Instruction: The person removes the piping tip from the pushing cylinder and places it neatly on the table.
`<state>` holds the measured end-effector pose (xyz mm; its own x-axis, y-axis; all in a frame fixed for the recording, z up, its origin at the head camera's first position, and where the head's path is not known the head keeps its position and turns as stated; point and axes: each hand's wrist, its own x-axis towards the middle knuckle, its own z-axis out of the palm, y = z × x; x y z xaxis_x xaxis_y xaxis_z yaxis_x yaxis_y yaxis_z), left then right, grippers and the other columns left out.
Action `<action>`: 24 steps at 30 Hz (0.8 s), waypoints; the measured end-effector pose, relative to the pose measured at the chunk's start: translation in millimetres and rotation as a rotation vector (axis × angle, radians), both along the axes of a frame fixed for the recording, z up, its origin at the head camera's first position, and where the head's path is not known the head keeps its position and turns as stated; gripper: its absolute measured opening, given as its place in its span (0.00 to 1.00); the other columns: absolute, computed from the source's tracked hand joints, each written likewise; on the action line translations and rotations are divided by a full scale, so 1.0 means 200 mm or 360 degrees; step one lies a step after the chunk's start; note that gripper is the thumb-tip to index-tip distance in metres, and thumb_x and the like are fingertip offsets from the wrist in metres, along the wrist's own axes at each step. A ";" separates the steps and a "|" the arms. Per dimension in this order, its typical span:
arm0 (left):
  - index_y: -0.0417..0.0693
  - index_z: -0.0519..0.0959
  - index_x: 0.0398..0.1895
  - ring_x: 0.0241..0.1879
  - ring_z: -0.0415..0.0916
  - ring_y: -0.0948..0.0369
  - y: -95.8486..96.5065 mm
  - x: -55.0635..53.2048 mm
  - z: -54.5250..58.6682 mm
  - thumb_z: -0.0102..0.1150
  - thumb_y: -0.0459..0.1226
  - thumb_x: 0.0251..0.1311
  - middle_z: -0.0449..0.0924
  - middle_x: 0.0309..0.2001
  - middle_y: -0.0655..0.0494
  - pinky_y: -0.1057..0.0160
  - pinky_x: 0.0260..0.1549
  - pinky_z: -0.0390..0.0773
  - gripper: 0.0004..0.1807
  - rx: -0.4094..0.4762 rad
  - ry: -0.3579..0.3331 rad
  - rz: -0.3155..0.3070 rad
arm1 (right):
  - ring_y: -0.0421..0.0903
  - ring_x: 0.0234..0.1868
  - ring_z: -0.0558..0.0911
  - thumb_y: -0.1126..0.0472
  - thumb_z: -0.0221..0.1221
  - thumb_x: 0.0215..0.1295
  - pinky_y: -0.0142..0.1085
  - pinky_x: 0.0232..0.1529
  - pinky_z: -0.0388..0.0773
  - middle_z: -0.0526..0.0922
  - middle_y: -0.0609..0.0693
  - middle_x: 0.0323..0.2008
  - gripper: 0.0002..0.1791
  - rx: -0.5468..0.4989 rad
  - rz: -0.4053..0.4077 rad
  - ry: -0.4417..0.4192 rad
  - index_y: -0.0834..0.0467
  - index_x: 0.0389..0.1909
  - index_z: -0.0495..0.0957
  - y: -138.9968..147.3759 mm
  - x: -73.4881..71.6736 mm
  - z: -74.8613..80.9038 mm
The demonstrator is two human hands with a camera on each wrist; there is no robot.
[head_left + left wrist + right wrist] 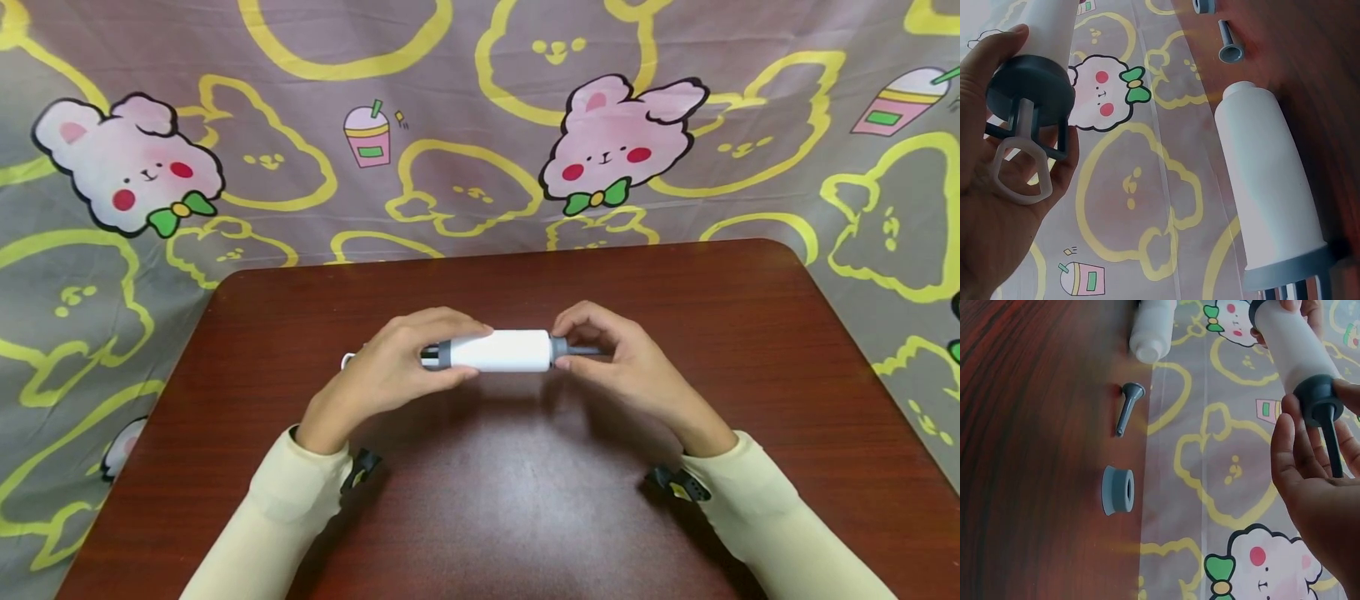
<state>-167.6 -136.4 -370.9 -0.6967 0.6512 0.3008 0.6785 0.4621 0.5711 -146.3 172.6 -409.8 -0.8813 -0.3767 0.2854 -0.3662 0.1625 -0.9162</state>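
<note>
My left hand (393, 358) grips a white balloon hand pump (510, 350) round its barrel, near the grey pronged end. A pale pull ring (1045, 181) sticks out past that end in the left wrist view. At the other end, my right hand (626, 358) pinches the grey collar (1313, 390) between thumb and fingers. A slim grey nozzle (1332, 444) projects from this collar over the right palm. The held pump lies level, raised over the table, with shadows beneath it.
Both wrist views show a second white pump (1266, 181), a loose grey nozzle (1129, 407) and a grey collar ring (1116, 489) on the brown table (495, 517). Hands and held pump hide these in the head view. A patterned cloth (465, 108) hangs behind the table.
</note>
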 end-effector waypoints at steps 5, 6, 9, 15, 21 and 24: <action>0.56 0.85 0.61 0.54 0.81 0.63 0.00 0.00 0.00 0.78 0.40 0.59 0.86 0.57 0.61 0.56 0.52 0.82 0.25 0.0006 0.0002 -0.0001 | 0.42 0.51 0.84 0.75 0.69 0.63 0.30 0.54 0.82 0.80 0.47 0.51 0.16 -0.0012 0.0014 0.0076 0.63 0.49 0.78 0.00 0.00 0.00; 0.57 0.85 0.61 0.55 0.81 0.63 0.00 0.00 0.00 0.78 0.41 0.59 0.86 0.57 0.61 0.56 0.52 0.82 0.25 0.0006 0.0001 -0.0001 | 0.42 0.51 0.84 0.76 0.69 0.62 0.30 0.55 0.82 0.80 0.48 0.51 0.16 -0.0017 0.0017 0.0094 0.62 0.49 0.78 0.00 0.00 0.00; 0.57 0.85 0.62 0.55 0.81 0.63 0.01 0.00 0.01 0.77 0.42 0.60 0.85 0.57 0.61 0.55 0.52 0.82 0.25 0.0004 -0.0010 0.0002 | 0.42 0.50 0.84 0.76 0.69 0.61 0.30 0.55 0.82 0.80 0.51 0.51 0.18 -0.0022 0.0017 0.0115 0.62 0.50 0.78 0.00 0.00 0.00; 0.58 0.84 0.62 0.55 0.81 0.62 0.01 0.01 0.02 0.77 0.43 0.61 0.85 0.58 0.61 0.55 0.52 0.82 0.25 -0.0011 -0.0034 0.0016 | 0.46 0.48 0.84 0.70 0.68 0.67 0.32 0.48 0.83 0.80 0.50 0.50 0.16 0.0001 -0.0047 0.0006 0.58 0.53 0.77 0.01 0.00 0.00; 0.57 0.84 0.62 0.54 0.81 0.62 0.01 0.01 0.02 0.77 0.42 0.60 0.85 0.58 0.61 0.55 0.52 0.82 0.25 -0.0010 -0.0027 0.0007 | 0.48 0.44 0.83 0.66 0.65 0.70 0.34 0.43 0.81 0.83 0.51 0.45 0.13 0.0102 -0.0085 -0.0056 0.56 0.53 0.79 0.02 0.00 0.01; 0.57 0.84 0.62 0.54 0.81 0.62 0.01 0.01 0.02 0.77 0.42 0.60 0.85 0.58 0.61 0.55 0.52 0.82 0.25 -0.0005 -0.0019 0.0003 | 0.47 0.45 0.84 0.66 0.65 0.70 0.34 0.44 0.81 0.83 0.51 0.46 0.12 0.0127 -0.0081 -0.0063 0.56 0.53 0.79 0.02 0.00 0.01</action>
<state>-165.7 -135.0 -367.1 -0.7015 0.6509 0.2902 0.6707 0.4655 0.5775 -146.1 176.5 -407.9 -0.9100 -0.3510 0.2207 -0.3190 0.2530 -0.9133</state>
